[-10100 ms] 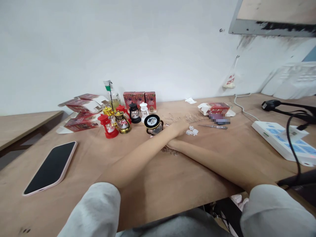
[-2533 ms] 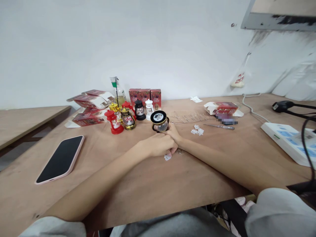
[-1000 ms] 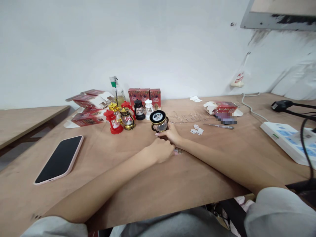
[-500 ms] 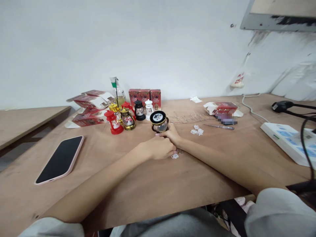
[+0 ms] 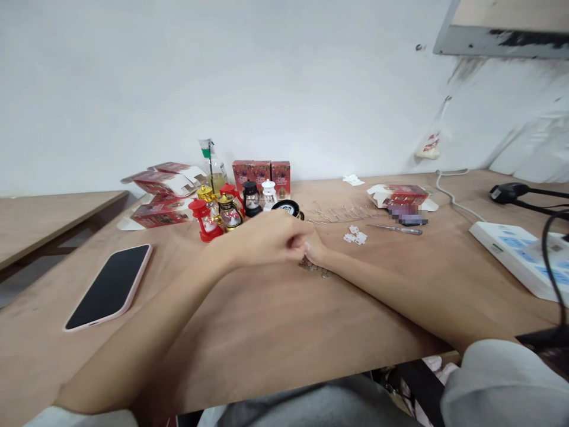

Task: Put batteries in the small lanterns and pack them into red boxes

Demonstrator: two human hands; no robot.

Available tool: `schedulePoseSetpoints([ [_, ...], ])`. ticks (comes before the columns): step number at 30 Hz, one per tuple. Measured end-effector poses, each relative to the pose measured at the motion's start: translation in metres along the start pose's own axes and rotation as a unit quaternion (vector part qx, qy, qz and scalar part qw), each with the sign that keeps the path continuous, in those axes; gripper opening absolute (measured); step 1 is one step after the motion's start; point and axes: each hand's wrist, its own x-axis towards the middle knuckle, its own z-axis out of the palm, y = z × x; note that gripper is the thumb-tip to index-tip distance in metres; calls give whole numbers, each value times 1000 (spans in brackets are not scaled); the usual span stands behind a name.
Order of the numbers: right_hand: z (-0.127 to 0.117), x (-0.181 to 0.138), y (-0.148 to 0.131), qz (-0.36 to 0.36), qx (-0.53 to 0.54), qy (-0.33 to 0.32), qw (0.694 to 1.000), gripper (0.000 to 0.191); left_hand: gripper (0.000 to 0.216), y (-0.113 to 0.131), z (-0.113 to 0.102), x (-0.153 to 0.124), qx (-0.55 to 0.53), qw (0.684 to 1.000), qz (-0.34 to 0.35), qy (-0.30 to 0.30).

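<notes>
A small lantern with a black round base (image 5: 284, 206) stands upside down mid-table, its base facing up. My right hand (image 5: 316, 248) is closed on the side of it, though most of those fingers are hidden. In front crosses my left hand (image 5: 267, 237), fingers curled together by the right hand; what they pinch, if anything, I cannot make out. Below the hands lie several small round metal pieces, like button cells (image 5: 317, 270). To the left stand several lanterns: a red lantern (image 5: 207, 222), a gold and black lantern (image 5: 230, 213), a black lantern (image 5: 251, 198) and a white lantern (image 5: 269, 193).
Red printed boxes (image 5: 262, 173) stand by the wall; opened boxes (image 5: 162, 204) lie at left behind a phone (image 5: 109, 287). On the right are white paper bits (image 5: 355, 236), a screwdriver (image 5: 395, 229), thin metal pieces (image 5: 344, 212), an open box (image 5: 400, 194) and a power strip (image 5: 524, 255).
My left hand has risen and now covers much of the lantern. The white piece below my hands is no longer visible, and more round metal pieces show there.
</notes>
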Motion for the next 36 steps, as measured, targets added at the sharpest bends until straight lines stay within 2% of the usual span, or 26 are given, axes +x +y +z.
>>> schedulePoseSetpoints([
  [4,1,0,2,47,59,-4,997,36,10,-12,-20,-12,36,994,-52,91],
  [6,2,0,1,72,89,-2,993,43,16,-21,-24,-15,61,987,-73,129],
  [9,2,0,-2,85,105,6,991,47,15,-33,-21,-16,125,973,-93,168],
  [12,2,0,-3,86,110,11,990,48,16,-41,-14,-13,215,956,-75,186],
  [17,1,0,-2,79,101,8,992,48,20,-47,-5,-8,316,932,-16,175],
  [23,1,0,0,92,99,2,991,50,22,-51,-7,-10,415,895,6,166],
  [27,0,0,-1,71,96,3,993,49,19,-46,-12,-11,440,887,-11,139],
  [32,0,0,-1,73,97,1,993,47,21,-30,-18,-12,428,895,-50,112],
  [36,1,1,1,58,103,9,993,48,15,-31,-15,-12,434,894,-64,91],
])
